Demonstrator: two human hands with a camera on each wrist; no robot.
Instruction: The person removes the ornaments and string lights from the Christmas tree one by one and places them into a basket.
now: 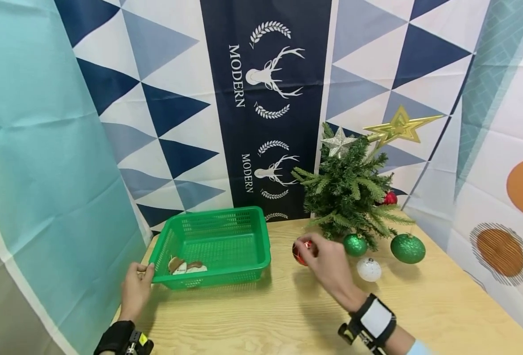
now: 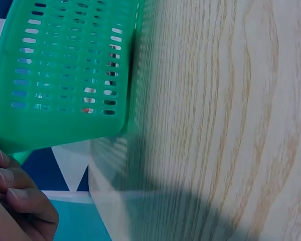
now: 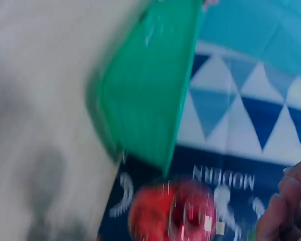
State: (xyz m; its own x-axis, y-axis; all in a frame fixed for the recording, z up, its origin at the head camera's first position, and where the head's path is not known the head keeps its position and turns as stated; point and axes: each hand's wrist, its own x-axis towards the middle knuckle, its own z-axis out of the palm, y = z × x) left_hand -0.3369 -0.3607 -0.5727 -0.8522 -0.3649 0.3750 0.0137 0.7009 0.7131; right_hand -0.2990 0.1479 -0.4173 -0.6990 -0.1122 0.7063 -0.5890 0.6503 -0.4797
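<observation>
My left hand (image 1: 136, 291) grips the near left rim of a green plastic basket (image 1: 219, 282). In the left wrist view, its fingers (image 2: 25, 201) are curled at the rim. Small brown and white ornaments (image 1: 188, 266) lie in the basket's near left corner. My right hand (image 1: 330, 264) is raised over the table, thumb and index finger brought together. A shiny red Christmas ball (image 1: 303, 252) hangs just below those fingertips; whatever thread joins them is not visible. In the blurred right wrist view, the ball (image 3: 170, 211) shows below the curled fingers (image 3: 283, 211).
A small Christmas tree (image 1: 346, 192) stands to the right, with a silver star (image 1: 339, 143) and a gold star (image 1: 401, 127). Green balls (image 1: 408, 248), a white ball (image 1: 369, 269) and a red ornament (image 1: 390, 198) are around its branches. Patterned cloth (image 1: 270, 98) hangs behind the wooden table (image 1: 235, 325).
</observation>
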